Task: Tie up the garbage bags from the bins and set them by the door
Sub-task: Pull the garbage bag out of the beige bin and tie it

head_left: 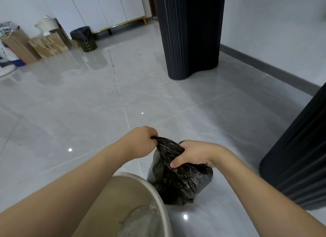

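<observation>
One black bag [180,180], out of the beige bin [141,198] and resting on the floor just beside it, left hand [139,141] pinching its gathered mouth taut, right hand [192,154] curled round the neck, apparently for knotting.

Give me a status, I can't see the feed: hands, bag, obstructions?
Left hand and right hand both grip the black bag at its gathered neck. Bag on floor beside beige bin, not knotted. Nothing obstructing.
</observation>
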The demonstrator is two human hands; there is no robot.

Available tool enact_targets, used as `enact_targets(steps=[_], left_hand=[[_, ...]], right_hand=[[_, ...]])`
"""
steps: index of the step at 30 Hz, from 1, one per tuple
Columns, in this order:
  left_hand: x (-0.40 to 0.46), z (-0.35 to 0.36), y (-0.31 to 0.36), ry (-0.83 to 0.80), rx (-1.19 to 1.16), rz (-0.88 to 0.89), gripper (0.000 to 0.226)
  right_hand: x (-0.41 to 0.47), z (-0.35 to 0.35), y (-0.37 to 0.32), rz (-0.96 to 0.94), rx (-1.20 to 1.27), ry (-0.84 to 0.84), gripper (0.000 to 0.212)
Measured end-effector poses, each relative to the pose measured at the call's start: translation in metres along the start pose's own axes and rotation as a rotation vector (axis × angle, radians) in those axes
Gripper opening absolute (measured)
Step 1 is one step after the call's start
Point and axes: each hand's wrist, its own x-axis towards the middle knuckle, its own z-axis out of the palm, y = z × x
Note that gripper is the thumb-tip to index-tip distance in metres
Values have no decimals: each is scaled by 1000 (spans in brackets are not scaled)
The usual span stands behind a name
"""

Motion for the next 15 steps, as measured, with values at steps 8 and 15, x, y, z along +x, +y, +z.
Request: enact_targets(steps=[8, 15], left_hand=[[-1, 20, 1, -4, -459, -232, 27], [3, 29, -3, -3, -582, -298, 14]], right_hand=[[-12, 3, -11, 74, -712, 265, 56], [-14, 8, 8, -242, -1173, 690, 31]])
